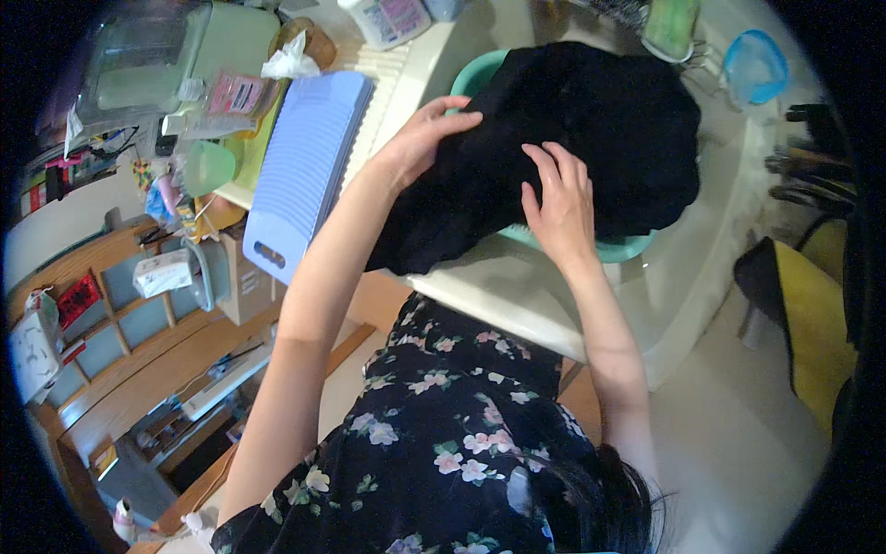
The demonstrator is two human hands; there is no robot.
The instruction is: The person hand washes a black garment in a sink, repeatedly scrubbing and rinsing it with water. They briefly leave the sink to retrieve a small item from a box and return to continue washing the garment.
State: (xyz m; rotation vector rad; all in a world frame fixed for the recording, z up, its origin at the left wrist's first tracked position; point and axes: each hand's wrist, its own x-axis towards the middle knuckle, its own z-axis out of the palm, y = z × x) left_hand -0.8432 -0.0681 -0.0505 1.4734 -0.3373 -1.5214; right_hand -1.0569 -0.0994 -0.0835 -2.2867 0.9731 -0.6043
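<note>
A large black cloth point(595, 131) is bunched over a green plastic basin point(626, 248) in a cream sink point(540, 277), and one end of it hangs over the sink's front edge. My left hand point(432, 131) is at the cloth's left edge near the basin's rim, thumb on top and fingers partly hidden; whether it grips the cloth is unclear. Over the middle of the cloth is my right hand point(562, 197), fingers spread and slightly bent, gripping nothing that I can see. A blue plastic washboard point(304, 159) lies to the left of my left forearm.
Beyond the washboard are a bottle with pink liquid point(239, 97), a clear lidded container point(138, 69) and a green cup point(210, 167). A white bottle point(387, 21) stands at the top. At the sink's far right are a green-filled cup point(670, 28) and a blue-rimmed bowl point(756, 68).
</note>
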